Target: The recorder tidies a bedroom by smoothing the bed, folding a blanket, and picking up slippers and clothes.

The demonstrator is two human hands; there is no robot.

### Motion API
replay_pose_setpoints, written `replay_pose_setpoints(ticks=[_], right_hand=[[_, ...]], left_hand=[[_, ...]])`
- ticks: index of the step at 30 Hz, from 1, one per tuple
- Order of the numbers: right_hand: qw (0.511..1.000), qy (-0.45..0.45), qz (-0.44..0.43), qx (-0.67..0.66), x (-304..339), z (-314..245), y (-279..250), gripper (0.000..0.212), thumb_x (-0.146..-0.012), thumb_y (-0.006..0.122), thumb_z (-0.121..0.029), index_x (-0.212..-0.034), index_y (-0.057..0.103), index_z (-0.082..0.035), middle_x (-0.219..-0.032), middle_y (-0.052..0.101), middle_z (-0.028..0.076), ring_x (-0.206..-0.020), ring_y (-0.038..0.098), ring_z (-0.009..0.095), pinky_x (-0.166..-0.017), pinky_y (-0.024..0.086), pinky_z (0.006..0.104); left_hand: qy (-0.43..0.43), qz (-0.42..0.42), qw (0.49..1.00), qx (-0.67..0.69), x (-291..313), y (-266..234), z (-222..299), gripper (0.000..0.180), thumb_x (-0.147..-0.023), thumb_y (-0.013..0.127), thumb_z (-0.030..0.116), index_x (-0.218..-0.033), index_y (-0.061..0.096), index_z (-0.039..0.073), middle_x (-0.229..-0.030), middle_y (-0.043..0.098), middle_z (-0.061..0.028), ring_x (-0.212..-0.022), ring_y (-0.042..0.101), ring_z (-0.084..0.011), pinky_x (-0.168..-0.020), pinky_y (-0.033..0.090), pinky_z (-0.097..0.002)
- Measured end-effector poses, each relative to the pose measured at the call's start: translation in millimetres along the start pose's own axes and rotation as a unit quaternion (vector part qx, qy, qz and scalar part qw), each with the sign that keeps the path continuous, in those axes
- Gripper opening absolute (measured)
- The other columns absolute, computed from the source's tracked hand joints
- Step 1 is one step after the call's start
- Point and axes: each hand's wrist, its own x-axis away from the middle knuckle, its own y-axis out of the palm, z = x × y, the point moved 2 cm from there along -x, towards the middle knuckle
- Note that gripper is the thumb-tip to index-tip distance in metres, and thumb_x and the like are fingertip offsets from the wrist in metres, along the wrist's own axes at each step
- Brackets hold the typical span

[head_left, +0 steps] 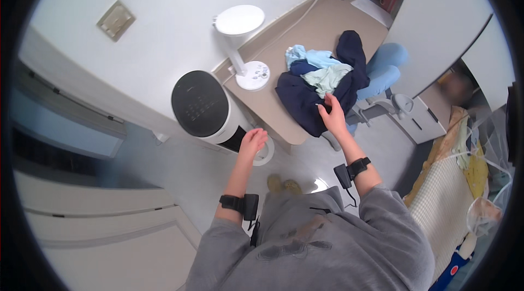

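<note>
A heap of clothes lies on the desk: a dark navy garment (pixel 295 95) spreads underneath, with a light blue cloth (pixel 311 57) and a pale green cloth (pixel 327 78) on top. My right hand (pixel 332 116) is over the near edge of the heap, thumb and fingers apart, gripping nothing; whether it touches the fabric I cannot tell. My left hand (pixel 254 141) hovers between the desk corner and a white tower appliance with a black top (pixel 200 103). Its fingers are loosely curled in, and nothing shows in them.
A white desk lamp (pixel 252 75) stands at the desk's (pixel 289 127) left end. Beyond the heap is a blue chair (pixel 382 75) with grey armrests. Drawers (pixel 420 122) and a bed with a checked cover (pixel 442 195) are to the right. Cabinet doors (pixel 109 236) are at lower left.
</note>
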Motion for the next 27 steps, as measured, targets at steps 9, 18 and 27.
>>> replay_pose_setpoints(ticks=[9,18,27], right_hand=[[0.914,-0.03,-0.08,0.396,-65,47,-15,0.055,-0.058,0.066,-0.017,-0.109,0.046,-0.014,-0.122,0.033,0.008,-0.114,0.03,0.027,-0.094,0.022,0.0511],[0.989,0.009,0.138,0.049,-161,-3,-91,0.022,-0.07,0.051,-0.013,-0.086,0.043,0.0,-0.07,0.053,0.018,-0.068,0.053,0.034,-0.064,0.041,0.0372],[0.947,-0.184,-0.078,0.251,-218,67,-22,0.042,-0.067,0.061,-0.027,-0.099,0.044,-0.007,-0.103,0.046,0.016,-0.096,0.046,0.028,-0.078,0.039,0.036]], left_hand=[[0.137,0.046,0.935,-0.323,-130,104,20,0.078,-0.064,0.065,0.034,-0.115,0.027,-0.012,-0.114,0.039,-0.0254,-0.107,0.04,-0.0329,-0.09,0.032,-0.0345],[0.183,0.09,0.927,-0.316,-175,116,-22,0.074,-0.06,0.067,0.016,-0.119,0.027,-0.004,-0.119,0.036,-0.0232,-0.11,0.037,-0.0331,-0.093,0.03,-0.0345],[0.062,0.201,0.955,-0.209,-171,129,-31,0.059,-0.069,0.061,0.02,-0.115,0.034,-0.005,-0.113,0.044,-0.0214,-0.105,0.044,-0.0308,-0.087,0.035,-0.0339]])
